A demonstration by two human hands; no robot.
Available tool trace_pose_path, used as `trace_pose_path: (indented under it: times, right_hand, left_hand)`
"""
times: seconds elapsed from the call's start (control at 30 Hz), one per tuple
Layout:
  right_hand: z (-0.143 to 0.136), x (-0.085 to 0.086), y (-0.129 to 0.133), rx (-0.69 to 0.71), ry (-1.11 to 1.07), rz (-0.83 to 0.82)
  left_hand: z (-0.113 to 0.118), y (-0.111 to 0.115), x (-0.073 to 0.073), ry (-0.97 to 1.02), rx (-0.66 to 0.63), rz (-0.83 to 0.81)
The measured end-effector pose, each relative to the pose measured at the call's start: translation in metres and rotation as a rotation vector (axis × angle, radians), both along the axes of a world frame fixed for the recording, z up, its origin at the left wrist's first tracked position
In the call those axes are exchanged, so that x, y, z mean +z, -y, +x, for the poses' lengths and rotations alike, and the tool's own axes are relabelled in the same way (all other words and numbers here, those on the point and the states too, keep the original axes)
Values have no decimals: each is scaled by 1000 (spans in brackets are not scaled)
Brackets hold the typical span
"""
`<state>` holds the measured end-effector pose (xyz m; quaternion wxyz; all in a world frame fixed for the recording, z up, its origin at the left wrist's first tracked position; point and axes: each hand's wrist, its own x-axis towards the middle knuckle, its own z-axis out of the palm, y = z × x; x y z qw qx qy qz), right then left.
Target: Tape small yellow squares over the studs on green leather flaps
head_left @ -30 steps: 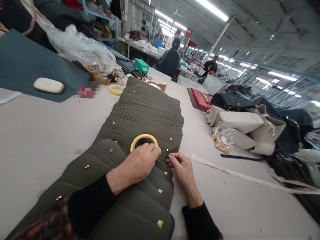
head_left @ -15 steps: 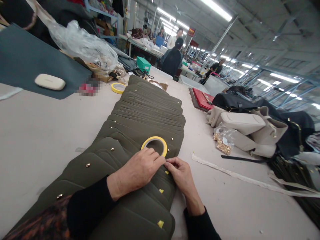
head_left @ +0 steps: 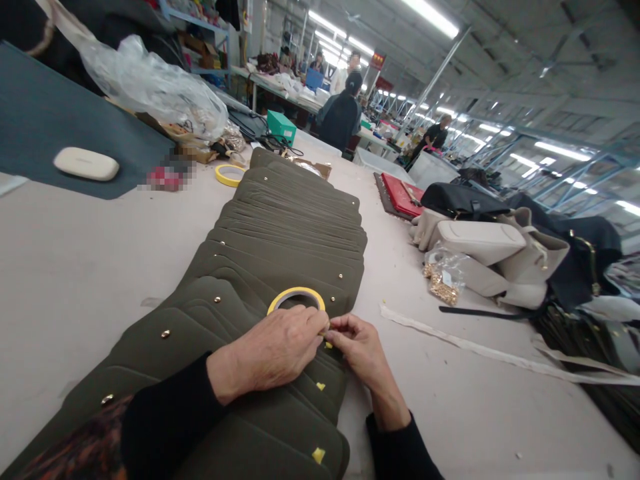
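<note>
My left hand (head_left: 280,347) is closed on a roll of yellow tape (head_left: 299,292), whose upper arc shows above the knuckles. My right hand (head_left: 357,347) pinches close beside it, thumb against forefinger, at what looks like the loose end of the tape; the fingers partly hide it. Beneath both hands lie overlapping dark olive panels (head_left: 280,257), fanned out in a long row, with small metal studs along both sides. Small bits of yellow tape (head_left: 319,455) stick to several panels near their right edge.
Another yellow tape roll (head_left: 230,175) lies past the panels, left. A white case (head_left: 86,164) rests on a dark sheet (head_left: 55,120). Right are beige bags (head_left: 480,240), a bag of gold hardware (head_left: 444,283) and a pale strip (head_left: 450,340). People (head_left: 341,117) are farther back.
The tape roll and my left hand have shifted slightly left and down. My right hand stays near the same spot, still pinching. The whole view has drifted a little.
</note>
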<state>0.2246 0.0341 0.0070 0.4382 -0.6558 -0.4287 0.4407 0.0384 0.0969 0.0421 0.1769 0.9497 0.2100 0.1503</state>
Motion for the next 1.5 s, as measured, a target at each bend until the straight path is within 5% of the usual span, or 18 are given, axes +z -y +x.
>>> trace_pose_path:
  times: [0.17,0.27,0.7,1.13,1.33,1.5]
  right_hand:
    - [-1,7,11,92,8,-95]
    - [2,9,14,16,36,-74]
    - [3,8,6,95,188,-90]
    - [-11,22,-2,321,724,-5]
    - [-13,22,-2,326,810,-8]
    - [-2,16,7,153,656,55]
  left_hand:
    - [0,-3,-8,56,80,-15]
    - [2,-3,-14,-55,160,12]
    - [4,-2,-11,-138,100,74]
    - [0,-4,-6,-104,48,-25]
    - [-2,-3,-8,-78,46,4]
    - [-4,-4,-7,-50,53,3]
